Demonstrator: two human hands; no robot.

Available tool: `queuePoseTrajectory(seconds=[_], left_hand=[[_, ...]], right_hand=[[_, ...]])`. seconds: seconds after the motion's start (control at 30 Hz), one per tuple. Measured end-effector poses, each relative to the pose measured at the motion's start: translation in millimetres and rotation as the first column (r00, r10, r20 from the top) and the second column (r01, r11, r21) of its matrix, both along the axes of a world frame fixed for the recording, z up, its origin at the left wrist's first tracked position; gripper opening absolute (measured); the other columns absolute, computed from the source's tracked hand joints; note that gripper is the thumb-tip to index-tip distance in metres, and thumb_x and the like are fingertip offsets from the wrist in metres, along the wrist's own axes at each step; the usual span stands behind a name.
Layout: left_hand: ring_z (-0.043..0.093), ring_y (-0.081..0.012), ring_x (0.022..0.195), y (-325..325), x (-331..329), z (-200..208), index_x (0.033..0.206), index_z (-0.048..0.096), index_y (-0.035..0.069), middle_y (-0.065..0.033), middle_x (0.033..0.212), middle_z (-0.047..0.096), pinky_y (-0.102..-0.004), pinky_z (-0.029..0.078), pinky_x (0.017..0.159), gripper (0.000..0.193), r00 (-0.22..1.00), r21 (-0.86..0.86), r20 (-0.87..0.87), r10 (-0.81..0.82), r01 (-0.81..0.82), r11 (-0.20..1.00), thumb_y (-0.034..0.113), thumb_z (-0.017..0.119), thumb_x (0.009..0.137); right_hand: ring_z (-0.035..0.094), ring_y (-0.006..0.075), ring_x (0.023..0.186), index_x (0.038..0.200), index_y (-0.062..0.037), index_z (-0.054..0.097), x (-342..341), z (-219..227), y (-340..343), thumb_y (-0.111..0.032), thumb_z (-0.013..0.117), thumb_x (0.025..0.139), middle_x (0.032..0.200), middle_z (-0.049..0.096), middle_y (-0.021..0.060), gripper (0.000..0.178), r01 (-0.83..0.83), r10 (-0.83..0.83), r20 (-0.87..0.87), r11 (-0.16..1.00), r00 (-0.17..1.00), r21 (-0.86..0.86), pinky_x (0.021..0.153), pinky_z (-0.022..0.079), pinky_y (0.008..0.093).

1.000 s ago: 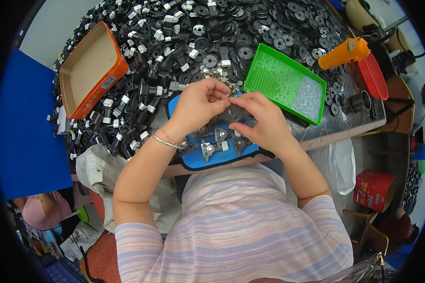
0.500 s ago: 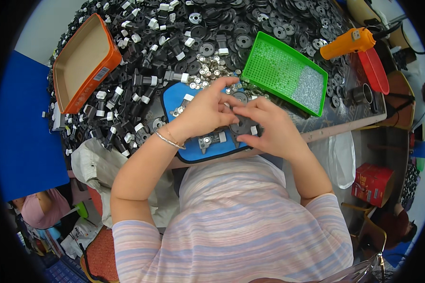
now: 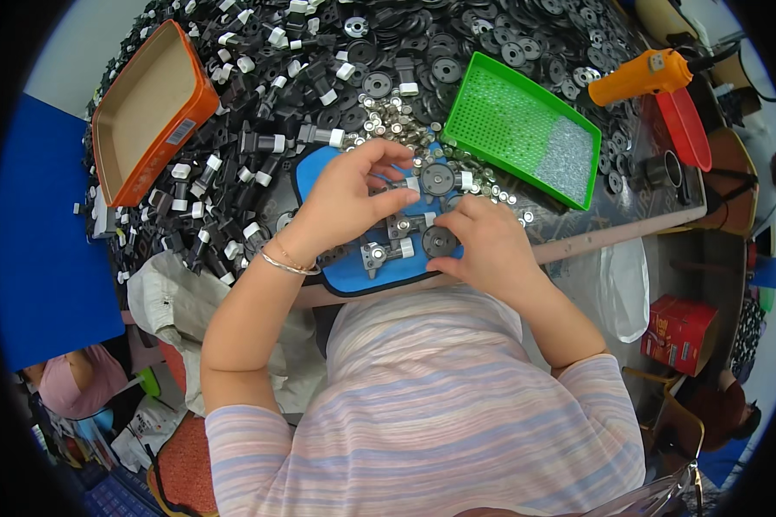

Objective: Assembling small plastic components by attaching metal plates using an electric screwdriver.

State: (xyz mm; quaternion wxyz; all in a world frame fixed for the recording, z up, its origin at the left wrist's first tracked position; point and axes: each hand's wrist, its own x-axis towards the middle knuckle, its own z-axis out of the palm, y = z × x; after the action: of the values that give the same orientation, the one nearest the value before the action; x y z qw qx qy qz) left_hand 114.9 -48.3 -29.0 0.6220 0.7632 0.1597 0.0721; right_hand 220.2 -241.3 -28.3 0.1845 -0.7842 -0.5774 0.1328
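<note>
- Countless black and white parts (image 3: 233, 181) heap over the table (image 3: 612, 231), largest mass in view.
- Green tray (image 3: 526, 129) sits right of the blue mat (image 3: 353, 276).
- Left hand (image 3: 345, 202) pinches a small metal piece (image 3: 412, 183) above the mat.
- Right hand (image 3: 483, 246) rests fingers on a black disc (image 3: 438, 242); grip loose.

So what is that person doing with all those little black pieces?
A person sits at a table heaped with small black plastic parts. Both hands work over a blue mat at the table's near edge. The left hand rests on small metal-and-black pieces by a black round disc. The right hand touches another black disc. A green tray and an orange tray sit nearby.
</note>
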Motion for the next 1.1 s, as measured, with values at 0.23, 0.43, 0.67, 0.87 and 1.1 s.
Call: queuePoseTrajectory(seconds=[0.23,0.43,0.67,0.87,1.1], left_hand=[[0.058,-0.0129,0.098,6,-4,-2,0.114,0.057,0.002,-0.006,0.109,0.062,-0.0268,0.048,0.086,0.04,1.0,-0.006,-0.017,0.009,-0.009,1.0,0.001,0.072,0.077],[0.059,-0.0132,0.096,14,-2,-3,0.111,0.059,0.003,-0.0054,0.105,0.064,-0.0272,0.048,0.084,0.035,0.999,0.056,0.026,0.023,-0.024,0.998,0.004,0.072,0.078],[0.063,-0.0232,0.087,59,32,-28,0.103,0.062,0.002,-0.0117,0.096,0.064,-0.0329,0.05,0.076,0.029,0.971,0.646,0.06,0.231,-0.215,0.732,0.009,0.071,0.076],[0.059,-0.032,0.097,79,88,-41,0.104,0.061,0.002,-0.0144,0.1,0.062,-0.0391,0.049,0.08,0.028,0.989,0.883,0.076,0.123,-0.124,0.453,0.003,0.062,0.076],[0.058,-0.0321,0.093,91,97,-37,0.096,0.062,0.007,-0.0113,0.092,0.06,-0.042,0.049,0.076,0.025,0.992,0.934,-0.061,0.112,0.018,0.357,0.003,0.065,0.072]], right_hand=[[0.057,0.024,0.093,0.097,-0.0081,0.065,2,4,1,-0.026,0.081,0.061,0.091,0.056,0.0062,0.044,-0.049,0.049,-0.006,0.998,0.999,-0.027,0.077,0.044,0.0389],[0.058,0.0263,0.09,0.1,-0.0096,0.065,2,6,3,-0.024,0.081,0.06,0.093,0.057,0.0061,0.045,-0.063,0.063,0.004,0.995,0.998,-0.075,0.078,0.044,0.0386],[0.059,0.0269,0.088,0.105,-0.0089,0.065,5,5,3,-0.027,0.081,0.06,0.091,0.057,0.0065,0.051,-0.059,0.057,-0.028,0.995,0.998,-0.082,0.077,0.045,0.0385],[0.06,0.0265,0.08,0.112,-0.0099,0.063,7,17,-5,-0.027,0.082,0.06,0.087,0.058,0.0068,0.058,0.007,-0.002,-0.115,0.999,0.993,0.043,0.07,0.047,0.0374],[0.06,0.0242,0.071,0.112,-0.0101,0.063,19,12,-19,-0.02,0.081,0.064,0.085,0.058,0.0074,0.053,0.126,-0.11,-0.142,0.986,0.984,0.111,0.06,0.048,0.0338]])
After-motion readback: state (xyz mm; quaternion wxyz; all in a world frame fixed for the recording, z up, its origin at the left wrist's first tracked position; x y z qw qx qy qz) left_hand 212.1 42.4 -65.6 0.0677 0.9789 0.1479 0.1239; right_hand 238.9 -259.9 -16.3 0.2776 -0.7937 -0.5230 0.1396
